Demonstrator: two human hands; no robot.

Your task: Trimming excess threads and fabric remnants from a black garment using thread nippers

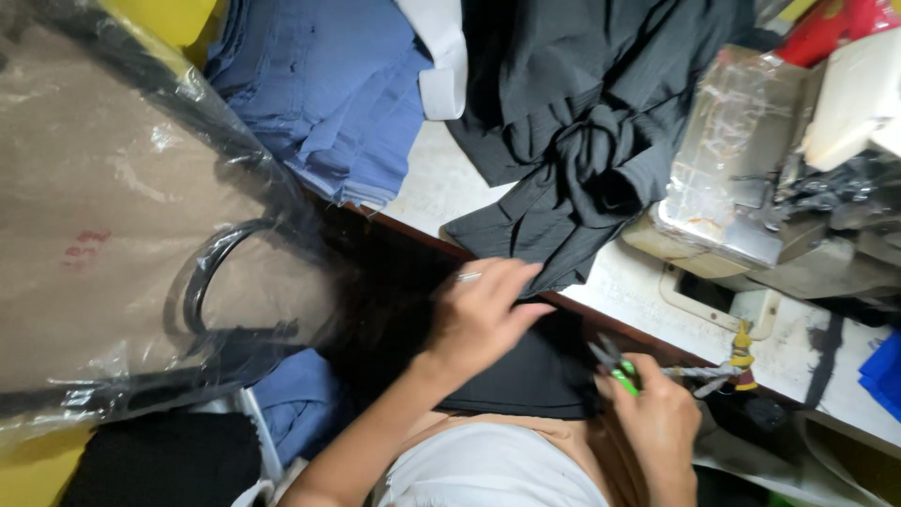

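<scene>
1. Biggest thing in view is the cardboard sheet wrapped in clear plastic, filling the whole left side, with a black strap looped across it.
2. Next, the white desk runs diagonally across the shot, brown edge facing the person.
3. On the desk sits a heap of black fabric, bunched up, one corner hanging right to the desk edge.
4. Just left of that is a folded stack of blue fabric, touching the plastic wrap.
5. On the right of the desk there's a sewing machine, partly covered in clear plastic.
6. A smaller black fabric piece lies in the person's lap, just below the desk edge.
7. The left hand, ring on one finger, is spread flat with the fingers resting on that lap piece near the hanging corner.
8. The right hand is closed around small green-handled snips, blades pointing toward the lap piece.
</scene>
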